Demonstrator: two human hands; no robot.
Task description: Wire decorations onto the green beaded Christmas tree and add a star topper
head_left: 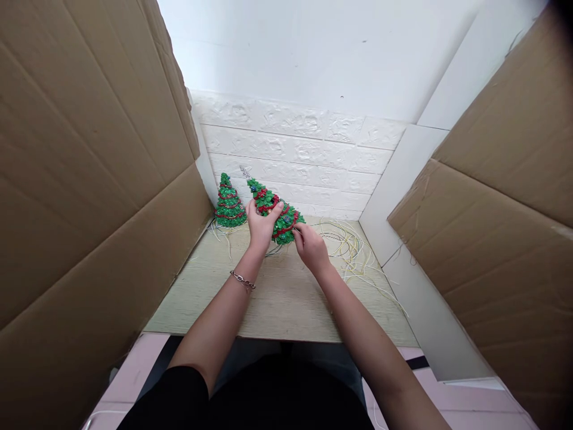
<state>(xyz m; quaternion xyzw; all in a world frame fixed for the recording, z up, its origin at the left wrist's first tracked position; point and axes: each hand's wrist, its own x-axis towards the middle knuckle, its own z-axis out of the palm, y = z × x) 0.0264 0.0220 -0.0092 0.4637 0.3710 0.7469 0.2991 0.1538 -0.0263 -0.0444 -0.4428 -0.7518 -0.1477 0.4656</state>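
Centrally, we hold a small green Christmas tree (286, 218) decorated with red garland (295, 220) and small ornaments, tilted above the counter (286, 298), with its silvery tip (245, 172) pointing up and to the left. Our left hand (262, 226) has its fingers wrapped around the middle of the tree, thumb across the front. Our right hand (312, 246) is at the lower right edge, fingers bent against the branches and garland; we cannot tell whether they pinch something or only press. To handle it well, we should probably steady the tree with a light left grip, so the leaves are not crushed, and let only the right fingertips do the fine work near the base. A second decorated tree (230, 209) stands upright just to the left, near our left hand, so a wide swing that way could knock it. Loose pale wires (349, 245) lie tangled on the counter to the right and could snag our right wrist. Cardboard panels (85, 149) rise on both sides, limiting elbow room, and a white brick-patterned wall (304, 149) closes off the back.
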